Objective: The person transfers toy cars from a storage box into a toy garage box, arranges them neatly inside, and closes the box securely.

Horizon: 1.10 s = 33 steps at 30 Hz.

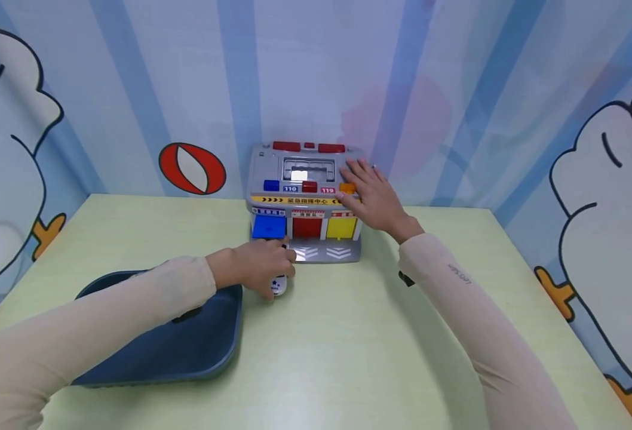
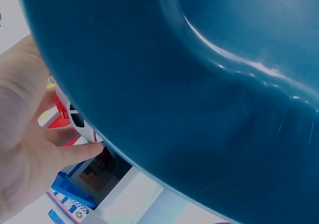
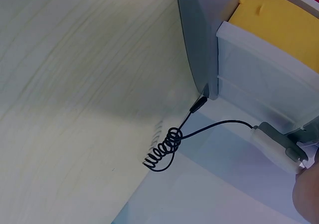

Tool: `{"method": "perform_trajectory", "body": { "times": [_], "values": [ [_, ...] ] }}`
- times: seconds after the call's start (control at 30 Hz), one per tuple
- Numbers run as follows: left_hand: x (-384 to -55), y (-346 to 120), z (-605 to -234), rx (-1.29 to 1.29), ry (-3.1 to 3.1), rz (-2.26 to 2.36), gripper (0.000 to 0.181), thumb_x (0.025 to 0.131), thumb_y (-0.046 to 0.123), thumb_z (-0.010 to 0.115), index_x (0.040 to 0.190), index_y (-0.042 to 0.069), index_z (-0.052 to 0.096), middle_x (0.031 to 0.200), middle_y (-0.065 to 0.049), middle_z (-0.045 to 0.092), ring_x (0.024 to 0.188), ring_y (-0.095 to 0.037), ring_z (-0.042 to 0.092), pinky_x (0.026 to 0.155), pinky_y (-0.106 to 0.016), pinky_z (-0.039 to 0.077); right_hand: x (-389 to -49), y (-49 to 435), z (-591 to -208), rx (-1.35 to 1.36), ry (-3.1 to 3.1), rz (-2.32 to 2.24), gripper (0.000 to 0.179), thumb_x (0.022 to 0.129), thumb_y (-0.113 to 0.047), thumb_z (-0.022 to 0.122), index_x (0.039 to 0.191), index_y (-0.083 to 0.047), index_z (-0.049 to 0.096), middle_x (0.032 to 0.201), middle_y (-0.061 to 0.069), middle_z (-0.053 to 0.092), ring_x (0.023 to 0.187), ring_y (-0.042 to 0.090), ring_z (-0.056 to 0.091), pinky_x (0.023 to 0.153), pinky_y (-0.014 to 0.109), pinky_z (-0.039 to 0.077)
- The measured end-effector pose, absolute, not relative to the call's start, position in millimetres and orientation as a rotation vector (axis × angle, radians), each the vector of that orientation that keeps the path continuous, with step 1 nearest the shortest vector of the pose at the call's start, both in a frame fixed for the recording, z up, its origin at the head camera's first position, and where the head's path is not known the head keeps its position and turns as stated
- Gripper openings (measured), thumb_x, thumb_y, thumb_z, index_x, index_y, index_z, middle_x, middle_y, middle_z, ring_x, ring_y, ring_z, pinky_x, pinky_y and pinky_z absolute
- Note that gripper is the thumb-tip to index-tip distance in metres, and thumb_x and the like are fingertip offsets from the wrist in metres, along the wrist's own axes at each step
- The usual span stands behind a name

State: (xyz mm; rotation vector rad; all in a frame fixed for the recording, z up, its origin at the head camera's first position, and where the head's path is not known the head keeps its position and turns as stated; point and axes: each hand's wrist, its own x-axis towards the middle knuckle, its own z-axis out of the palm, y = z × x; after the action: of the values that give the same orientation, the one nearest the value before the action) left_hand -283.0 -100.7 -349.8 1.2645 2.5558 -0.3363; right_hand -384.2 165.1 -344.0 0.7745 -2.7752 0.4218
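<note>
On the table stands a grey toy garage (image 1: 262,167), with a red door (image 1: 307,228) and a yellow door (image 1: 341,228) down. Its blue door (image 1: 269,227), at the left, is tilted up and leaves the bay open. In front of that bay my left hand (image 1: 259,267) pinches a small white toy car (image 1: 279,286) between thumb and fingers. The left wrist view shows red and black parts on the car (image 2: 77,118), partly hidden by a bin. My right hand (image 1: 372,197) rests with extended fingers on the garage's roof at the right, its thumb by an orange button (image 1: 347,188).
A dark blue bin (image 1: 236,334) sits at the left under my left forearm. In the right wrist view, a coiled black cord (image 3: 172,139) runs from the garage's base to a grey-and-white piece (image 3: 276,147). A striped curtain (image 1: 316,77) hangs behind the table.
</note>
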Motion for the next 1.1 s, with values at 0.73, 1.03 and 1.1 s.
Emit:
{"method": "perform_trajectory", "body": {
  "times": [0.73,1.03,1.1],
  "values": [
    [-298,-98,-358,1.136,2.582,-0.404,0.059,0.083,0.041,0.08,0.135,0.02,0.061,0.141,-0.011,0.053,0.119,-0.028,0.057,0.102,-0.045,0.053,-384,164,-339,0.771,-2.762,0.417,0.071,0.1,-0.055,0.04,0.158,-0.015,0.03,0.169,0.006,0.018,0.158,0.026,0.005,0.127,0.05,0.004],
    [-295,-101,-359,1.21,2.622,-0.51,0.054,0.084,0.036,0.08,0.132,0.018,0.064,0.14,-0.013,0.056,0.119,-0.029,0.061,0.101,-0.042,0.054,-383,164,-342,0.759,-2.767,0.431,0.069,0.101,-0.053,0.04,0.158,-0.017,0.029,0.168,0.005,0.019,0.158,0.026,0.006,0.127,0.051,0.005],
    [-294,-101,-360,1.235,2.627,-0.535,0.053,0.084,0.036,0.08,0.131,0.018,0.063,0.14,-0.013,0.057,0.118,-0.029,0.063,0.1,-0.042,0.055,-382,163,-343,0.758,-2.77,0.439,0.069,0.101,-0.053,0.04,0.158,-0.017,0.029,0.169,0.005,0.019,0.158,0.026,0.006,0.127,0.051,0.005]
  ]
}}
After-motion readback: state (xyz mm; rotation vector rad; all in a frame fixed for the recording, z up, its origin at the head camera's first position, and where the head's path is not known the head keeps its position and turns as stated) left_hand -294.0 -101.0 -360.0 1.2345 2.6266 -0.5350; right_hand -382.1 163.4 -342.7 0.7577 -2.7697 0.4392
